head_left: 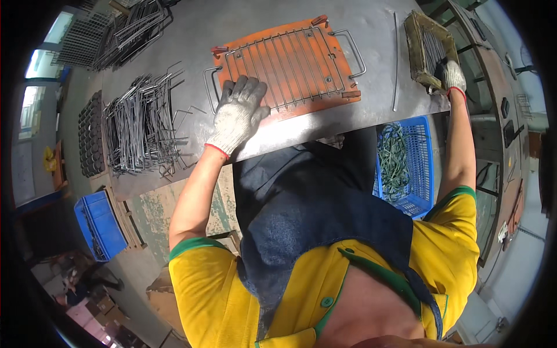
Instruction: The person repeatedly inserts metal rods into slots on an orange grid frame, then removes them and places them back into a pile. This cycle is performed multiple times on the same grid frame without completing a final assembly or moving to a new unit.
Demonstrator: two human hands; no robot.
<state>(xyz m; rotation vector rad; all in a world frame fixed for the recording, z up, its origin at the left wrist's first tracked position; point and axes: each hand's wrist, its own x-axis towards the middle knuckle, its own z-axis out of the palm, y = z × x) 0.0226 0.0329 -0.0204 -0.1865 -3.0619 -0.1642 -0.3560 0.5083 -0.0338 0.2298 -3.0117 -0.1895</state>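
An orange jig board [342,61] lies on the metal table, and a wire grid of parallel rods [284,65] is set on it. Bent wire handles stick out at both ends, the right one [361,55] and the left one [209,87]. My left hand [239,111], in a white glove with dark fingers, rests open across the jig's near left corner. My right hand [455,76], gloved too, is at the near right edge of a wooden box [413,43] holding thin metal rods [434,53]. Its fingertips are hard to make out there.
Bent wire pieces [142,124] are heaped at the table's left, with more wire frames [130,32] behind. One thin strip [396,64] lies left of the box. A blue basket [426,165] of green strips stands below the near edge; a blue bin [100,223] is lower left.
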